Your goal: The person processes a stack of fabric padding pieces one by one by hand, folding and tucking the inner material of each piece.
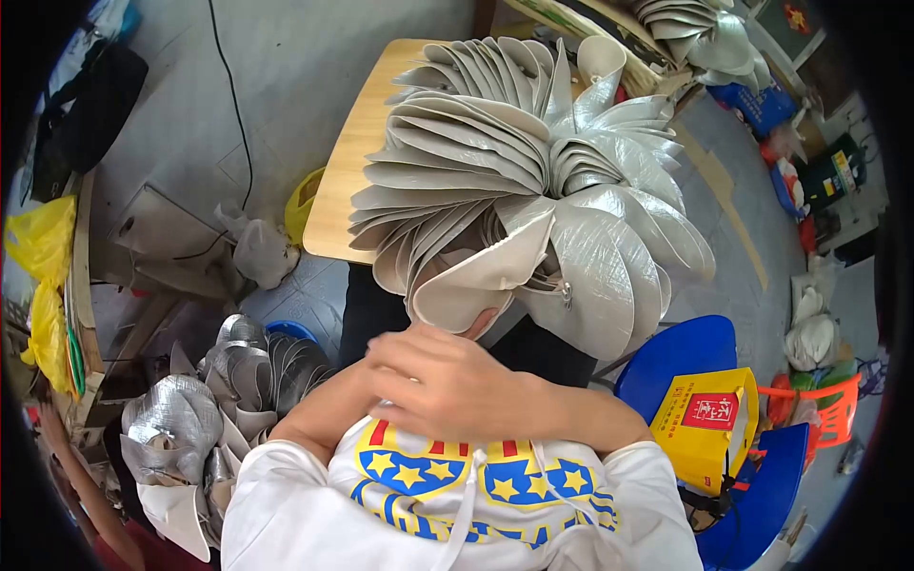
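My right hand (433, 381) lies across my left forearm (333, 409), its fingers slightly apart and a little blurred, with nothing visible in them. Most of my left hand (484, 322) is hidden behind it. Only a bit of that hand shows, against the lower edge of a beige rounded piece (481, 281). This piece belongs to a big fanned pile of thin, leaf-shaped pieces (457, 152), beige on one side and silvery foil (605, 247) on the other. A small metal clip-like part (567, 295) hangs at the pile's front.
The pile rests on a wooden table (343, 190). More silvery pieces (171, 428) are heaped at lower left, near another person's arm (76, 476). At right, a yellow box (700, 428) sits on a blue chair (676, 357). A black cable (233, 105) runs down at upper left.
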A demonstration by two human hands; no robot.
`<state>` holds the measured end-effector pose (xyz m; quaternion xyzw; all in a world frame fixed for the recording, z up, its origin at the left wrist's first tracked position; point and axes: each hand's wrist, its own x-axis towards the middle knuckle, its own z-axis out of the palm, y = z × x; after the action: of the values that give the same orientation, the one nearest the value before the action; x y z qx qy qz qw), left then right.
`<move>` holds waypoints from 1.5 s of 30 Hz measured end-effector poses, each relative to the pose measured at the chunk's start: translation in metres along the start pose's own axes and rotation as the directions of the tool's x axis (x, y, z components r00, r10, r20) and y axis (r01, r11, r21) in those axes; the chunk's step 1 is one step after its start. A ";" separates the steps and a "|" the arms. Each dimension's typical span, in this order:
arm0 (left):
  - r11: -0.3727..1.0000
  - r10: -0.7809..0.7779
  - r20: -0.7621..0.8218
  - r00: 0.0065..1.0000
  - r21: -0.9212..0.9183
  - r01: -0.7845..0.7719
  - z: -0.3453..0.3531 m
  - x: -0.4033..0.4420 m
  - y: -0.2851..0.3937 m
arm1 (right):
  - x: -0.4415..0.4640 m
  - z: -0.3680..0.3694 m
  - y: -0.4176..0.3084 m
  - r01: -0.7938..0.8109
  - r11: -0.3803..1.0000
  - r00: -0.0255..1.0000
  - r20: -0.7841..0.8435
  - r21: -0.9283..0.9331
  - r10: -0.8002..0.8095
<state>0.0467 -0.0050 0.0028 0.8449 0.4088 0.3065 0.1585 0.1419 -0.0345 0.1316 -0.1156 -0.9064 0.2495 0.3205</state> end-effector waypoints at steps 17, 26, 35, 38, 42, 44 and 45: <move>0.986 0.007 -0.133 0.991 0.169 0.016 0.016 -0.005 -0.053 | -0.038 0.032 0.089 -0.422 0.684 0.873 -0.062 -0.595 0.484; 0.917 0.250 -0.091 0.964 0.342 -0.205 -0.034 0.005 -0.111 | -0.093 0.005 0.108 -0.231 0.335 0.837 -0.011 -0.914 0.546; 0.842 0.307 -0.040 0.951 0.478 -0.251 -0.062 0.006 -0.136 | -0.163 -0.035 0.122 -0.144 0.288 0.840 0.037 -0.947 0.541; 0.872 0.258 -0.149 0.954 0.462 -0.164 -0.046 -0.013 -0.110 | -0.167 -0.023 0.124 -0.153 0.315 0.882 0.014 -0.937 0.470; 0.904 0.161 -0.292 0.943 0.427 -0.022 -0.038 -0.046 -0.072 | -0.144 0.010 0.104 -0.224 0.493 0.949 -0.073 -0.841 0.306; 0.918 0.097 -0.383 0.919 0.392 0.066 -0.035 -0.061 -0.060 | -0.136 0.026 0.092 -0.357 0.624 0.898 -0.072 -0.695 0.434; 0.927 0.051 -0.444 0.894 0.354 0.123 -0.034 -0.068 -0.055 | -0.133 0.030 0.090 -0.339 0.681 0.902 -0.018 -0.649 0.432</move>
<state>-0.0407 -0.0246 -0.0258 0.7587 0.5008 0.4053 -0.0970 0.2297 -0.0190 -0.0052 -0.3883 -0.9109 -0.0037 0.1391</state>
